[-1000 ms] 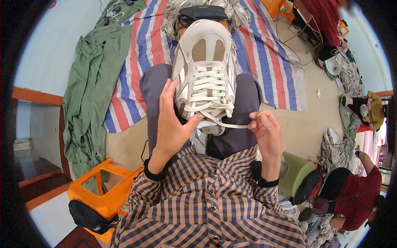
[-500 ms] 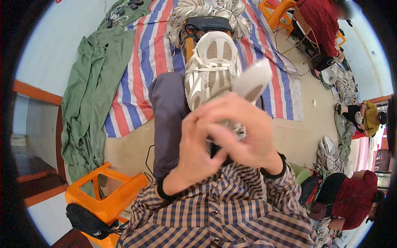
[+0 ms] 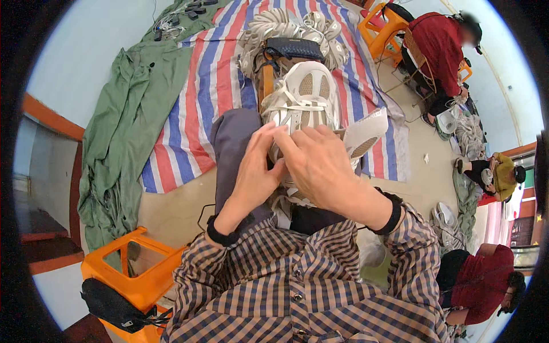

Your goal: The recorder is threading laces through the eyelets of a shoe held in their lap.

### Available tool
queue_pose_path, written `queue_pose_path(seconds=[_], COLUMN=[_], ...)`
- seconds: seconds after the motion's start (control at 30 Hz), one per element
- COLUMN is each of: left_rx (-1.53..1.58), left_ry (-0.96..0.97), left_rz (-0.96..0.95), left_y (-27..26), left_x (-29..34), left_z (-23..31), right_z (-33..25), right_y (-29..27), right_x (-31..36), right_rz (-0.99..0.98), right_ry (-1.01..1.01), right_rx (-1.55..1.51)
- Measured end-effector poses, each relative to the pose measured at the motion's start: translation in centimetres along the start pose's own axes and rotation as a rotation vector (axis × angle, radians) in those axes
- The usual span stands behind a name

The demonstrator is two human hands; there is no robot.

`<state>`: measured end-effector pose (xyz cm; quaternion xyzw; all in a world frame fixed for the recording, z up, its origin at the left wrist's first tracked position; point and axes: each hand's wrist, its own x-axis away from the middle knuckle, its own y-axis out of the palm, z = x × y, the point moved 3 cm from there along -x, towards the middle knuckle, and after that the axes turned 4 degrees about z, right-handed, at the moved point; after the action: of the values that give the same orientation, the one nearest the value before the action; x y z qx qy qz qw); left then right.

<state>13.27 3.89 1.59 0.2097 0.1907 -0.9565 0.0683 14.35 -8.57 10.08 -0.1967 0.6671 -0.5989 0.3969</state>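
Observation:
A white and beige lace-up sneaker (image 3: 313, 86), toe pointing away, lies in front of me above my lap. White laces (image 3: 297, 103) cross its mesh upper. Over its near end, my right hand (image 3: 323, 166) is closed, fingers curled down against the shoe. My left hand (image 3: 251, 168) meets it from the left, fingertips pinched together beside the right index finger. What the fingertips grip is hidden beneath them. To the right of my right hand, a white flap with a brown mesh patch (image 3: 367, 134) sticks out.
A dark woven pouch (image 3: 293, 48) lies before piled sneakers (image 3: 260, 28) on a striped sheet (image 3: 189, 114). Green cloth (image 3: 117, 137) lies left. An orange stool (image 3: 128, 268) with a black bag (image 3: 114, 303) stands near left. Several people sit at right, one in dark red (image 3: 437, 46).
My hands have moved slightly up and forward, from blurred motion above my lap onto the sneaker's near end. The view has shifted a little, and the white flap sits lower.

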Motion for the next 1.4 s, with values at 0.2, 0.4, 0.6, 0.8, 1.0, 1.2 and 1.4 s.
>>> queue_pose_path(seconds=[0.2,0.4,0.6,0.8,1.0,1.2,1.4], left_rx=[0.005,-0.025,-0.088,-0.324,-0.570,-0.726,-0.790], left_ry=[0.015,0.035,0.051,0.028,-0.083,-0.008,-0.020], left_rz=[-0.144,-0.280,-0.277,-0.093,-0.049,-0.151,-0.155], left_y=[1.7,0.5,0.6,2.5,-0.8,1.1,1.6], left_x=[0.0,-0.8,-1.0,-1.5,-4.9,-4.6,-3.9], left_z=[0.7,-0.4,0.7,-0.2,-2.7,-1.2,-1.0], right_z=[0.1,0.0,-0.5,-0.4,6.7,10.2,4.3], right_y=[-0.8,-0.2,-0.4,-0.3,-2.8,-1.3,-3.7], right_x=[1.0,1.3,2.0,1.7,5.6,10.1,5.9], right_rz=[-0.041,-0.027,-0.050,-0.016,0.192,0.092,-0.017], right_ry=[0.030,0.029,0.024,0.015,0.369,0.672,0.044], right_rx=[0.035,0.013,0.050,-0.035,-0.210,-0.254,-0.117])
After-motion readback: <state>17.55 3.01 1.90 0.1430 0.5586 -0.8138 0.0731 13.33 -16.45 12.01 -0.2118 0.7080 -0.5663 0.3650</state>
